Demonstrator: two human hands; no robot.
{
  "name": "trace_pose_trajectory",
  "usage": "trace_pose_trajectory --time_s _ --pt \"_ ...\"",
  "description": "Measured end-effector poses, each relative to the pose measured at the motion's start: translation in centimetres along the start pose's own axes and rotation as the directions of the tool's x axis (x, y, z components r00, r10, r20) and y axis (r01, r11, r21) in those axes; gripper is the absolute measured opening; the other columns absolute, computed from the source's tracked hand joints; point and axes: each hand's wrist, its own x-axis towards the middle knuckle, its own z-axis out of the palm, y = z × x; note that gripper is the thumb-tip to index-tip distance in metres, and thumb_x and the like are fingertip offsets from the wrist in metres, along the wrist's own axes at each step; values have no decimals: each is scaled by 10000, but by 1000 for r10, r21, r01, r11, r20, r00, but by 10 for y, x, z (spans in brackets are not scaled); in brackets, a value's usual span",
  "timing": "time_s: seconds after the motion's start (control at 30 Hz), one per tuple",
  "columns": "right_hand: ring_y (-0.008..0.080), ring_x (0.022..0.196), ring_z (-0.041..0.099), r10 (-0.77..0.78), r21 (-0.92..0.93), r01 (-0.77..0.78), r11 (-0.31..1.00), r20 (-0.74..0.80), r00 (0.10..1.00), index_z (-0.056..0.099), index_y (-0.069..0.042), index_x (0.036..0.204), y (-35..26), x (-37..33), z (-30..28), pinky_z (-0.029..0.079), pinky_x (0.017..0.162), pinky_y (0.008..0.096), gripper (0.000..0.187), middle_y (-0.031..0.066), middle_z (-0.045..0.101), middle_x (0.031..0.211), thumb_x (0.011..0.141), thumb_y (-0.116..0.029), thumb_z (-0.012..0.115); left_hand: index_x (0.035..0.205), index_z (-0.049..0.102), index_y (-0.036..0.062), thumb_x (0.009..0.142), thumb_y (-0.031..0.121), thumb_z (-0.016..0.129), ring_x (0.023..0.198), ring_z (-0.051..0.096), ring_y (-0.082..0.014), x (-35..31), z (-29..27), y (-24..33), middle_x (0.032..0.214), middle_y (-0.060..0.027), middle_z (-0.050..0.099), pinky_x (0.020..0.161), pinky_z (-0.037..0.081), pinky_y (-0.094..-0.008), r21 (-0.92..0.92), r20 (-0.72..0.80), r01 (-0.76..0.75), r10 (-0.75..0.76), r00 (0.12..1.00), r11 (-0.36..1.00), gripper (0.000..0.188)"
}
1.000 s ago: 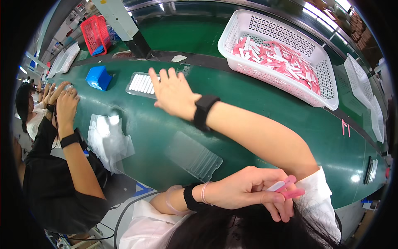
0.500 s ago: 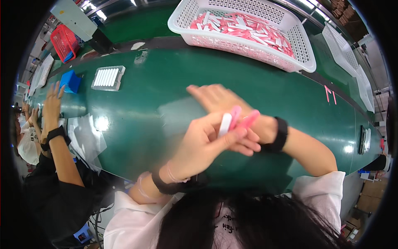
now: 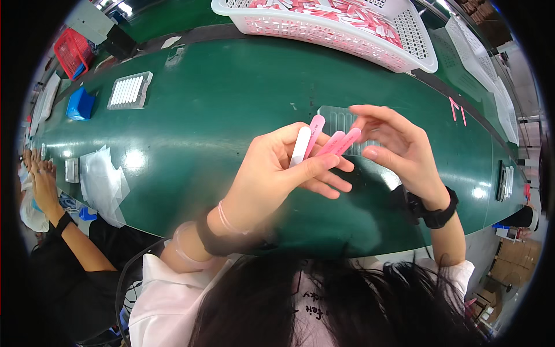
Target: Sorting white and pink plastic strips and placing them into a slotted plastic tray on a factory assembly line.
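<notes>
My left hand (image 3: 289, 159) is closed on a small fan of nail files (image 3: 313, 137), thin flat sticks with rounded ends, several pink and one showing white. Their tips point up and to the right, toward my other hand. My right hand (image 3: 399, 144) is open and curved, thumb and fingers apart, just right of the pink tips; I see nothing in it. Behind its fingers a clear plastic tray with long slots (image 3: 335, 118) lies on the green table, partly hidden by the hand and the files.
A white perforated basket (image 3: 324, 29) full of pink and white files stands at the back. Farther left are a clear tray of white strips (image 3: 128, 91), a blue box (image 3: 81, 105) and plastic sheets (image 3: 104, 179). A co-worker's hand (image 3: 45, 185) is at the far left.
My right hand, which reached leftward behind my left hand, has drawn back to the right and opened there. The clear slotted tray now shows behind it. The files in my left hand are fanned wider.
</notes>
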Motion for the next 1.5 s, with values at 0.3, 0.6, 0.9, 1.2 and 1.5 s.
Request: trace_pose_trajectory --time_s 0.3,0.6,0.9,1.2,1.5 --pt "128 639 596 247 213 -254 944 56 967 569 68 824 -2 41 -18 487 618 221 145 113 610 723 744 -46 610 1009 471 -15 839 142 520 794 617 -253 14 -25 -15 973 -200 562 638 519 -240 -155 -84 -45 32 996 987 236" --pt "154 635 549 230 -405 -177 897 87 969 581 58 798 30 62 -12 447 590 267 249 107 586 679 658 -133 659 1118 415 -16 867 140 447 942 563 -282 17 -22 -14 1060 -205 523 807 462 -321 -133 -43 -22 16 999 991 297" --pt "237 899 469 -67 -798 97 595 70 995 527 -27 971 24 33 -3 368 777 322 361 90 512 892 688 -208 661 1151 384 -29 868 130 431 954 553 -314 14 -16 -10 1079 -215 512 795 464 -349 -164 -40 -74 68 997 984 328" --pt "74 769 528 152 377 -228 898 220 964 586 22 914 9 38 2 437 679 201 171 36 578 818 773 -75 597 1153 364 -20 890 141 397 950 549 -343 12 -13 -11 1086 -249 495 780 475 -363 -189 83 -16 32 996 982 311" --pt "102 589 544 283 -205 -260 944 92 955 565 39 778 35 57 -24 432 560 211 192 62 586 648 687 -104 655 1084 407 -13 901 151 361 922 563 -336 15 -18 -14 1072 -253 504 775 477 -357 -202 -8 4 -6 1000 979 250"
